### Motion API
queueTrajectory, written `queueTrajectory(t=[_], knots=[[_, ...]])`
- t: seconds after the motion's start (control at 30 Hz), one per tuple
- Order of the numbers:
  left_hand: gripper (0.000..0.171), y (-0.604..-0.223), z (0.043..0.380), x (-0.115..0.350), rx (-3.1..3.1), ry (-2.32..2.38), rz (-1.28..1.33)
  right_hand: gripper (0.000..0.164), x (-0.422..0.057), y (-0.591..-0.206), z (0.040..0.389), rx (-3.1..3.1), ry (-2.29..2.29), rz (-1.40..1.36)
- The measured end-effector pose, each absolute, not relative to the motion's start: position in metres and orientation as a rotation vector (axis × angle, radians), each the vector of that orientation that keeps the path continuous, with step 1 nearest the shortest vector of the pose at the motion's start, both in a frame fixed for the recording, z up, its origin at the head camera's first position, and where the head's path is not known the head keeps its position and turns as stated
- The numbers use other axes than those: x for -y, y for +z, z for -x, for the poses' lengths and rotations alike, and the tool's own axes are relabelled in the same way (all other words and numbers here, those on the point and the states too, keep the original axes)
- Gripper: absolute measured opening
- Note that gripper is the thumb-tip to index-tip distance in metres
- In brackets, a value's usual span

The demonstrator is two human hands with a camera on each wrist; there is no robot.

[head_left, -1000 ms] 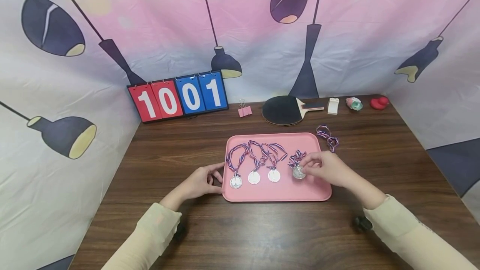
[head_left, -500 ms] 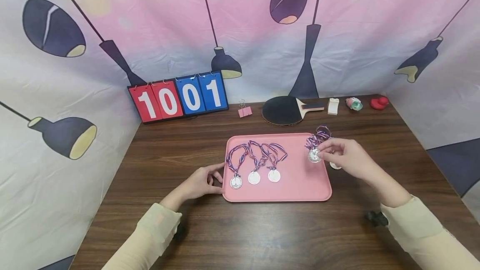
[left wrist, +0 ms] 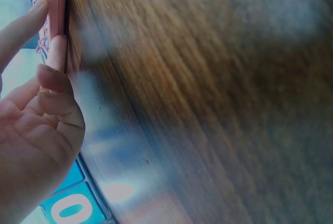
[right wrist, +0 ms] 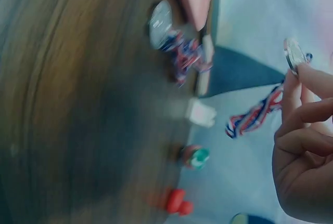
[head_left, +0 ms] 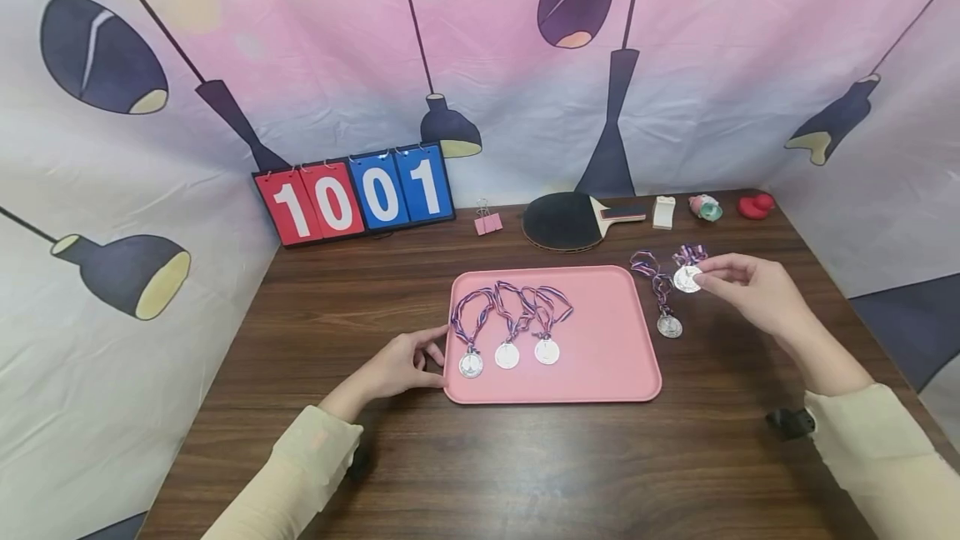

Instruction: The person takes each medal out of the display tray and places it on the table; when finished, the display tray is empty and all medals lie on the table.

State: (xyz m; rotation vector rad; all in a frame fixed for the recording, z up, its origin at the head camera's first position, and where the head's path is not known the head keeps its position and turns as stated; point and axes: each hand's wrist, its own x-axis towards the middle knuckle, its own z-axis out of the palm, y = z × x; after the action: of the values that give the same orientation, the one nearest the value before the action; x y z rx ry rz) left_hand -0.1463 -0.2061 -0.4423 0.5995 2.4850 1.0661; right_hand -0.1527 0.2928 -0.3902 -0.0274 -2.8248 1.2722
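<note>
A silver medal [head_left: 687,278] with a red, white and blue ribbon is pinched by its disc between the thumb and fingers of my right hand [head_left: 753,290]. It is held up beside another medal [head_left: 670,325], which lies on the table right of the pink tray [head_left: 600,357]. In the right wrist view the held medal [right wrist: 295,55] is edge-on, its ribbon [right wrist: 257,112] dangling. On the tray's left half lie three more medals in a row: left [head_left: 471,364], middle [head_left: 507,355] and right [head_left: 547,350]. My left hand [head_left: 401,365] touches the tray's left rim with thumb and forefinger spread apart.
Along the back of the wooden table [head_left: 525,473] stand a flip scoreboard [head_left: 356,194], a pink binder clip [head_left: 488,223], a table tennis bat [head_left: 562,222], a white block [head_left: 663,212], a small pink and green figure [head_left: 706,207] and a red duck-shaped toy [head_left: 756,206]. A printed cloth hangs behind.
My right hand has lifted the medal off the tray's right part and carried it right and back, past the tray's edge. The left hand and the tray have stayed put.
</note>
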Motion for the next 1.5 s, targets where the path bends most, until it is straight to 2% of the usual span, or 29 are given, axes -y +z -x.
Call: queueTrajectory(t=[0.33,0.5,0.93,1.5], knots=[[0.077,-0.442,0.147,0.207,-2.491,1.061,-0.579,0.056,-0.326,-0.412,0.185,2.833,1.301,0.180],[0.077,-0.443,0.147,0.207,-2.488,1.048,-0.566,0.056,-0.335,-0.425,0.191,2.927,1.312,0.170],[0.077,-0.442,0.146,0.206,-2.490,1.040,-0.561,0.057,-0.356,-0.446,0.165,3.125,1.254,0.098],[0.077,-0.440,0.146,0.206,-2.488,1.040,-0.560,0.049,-0.358,-0.449,0.151,3.123,1.058,0.064]])
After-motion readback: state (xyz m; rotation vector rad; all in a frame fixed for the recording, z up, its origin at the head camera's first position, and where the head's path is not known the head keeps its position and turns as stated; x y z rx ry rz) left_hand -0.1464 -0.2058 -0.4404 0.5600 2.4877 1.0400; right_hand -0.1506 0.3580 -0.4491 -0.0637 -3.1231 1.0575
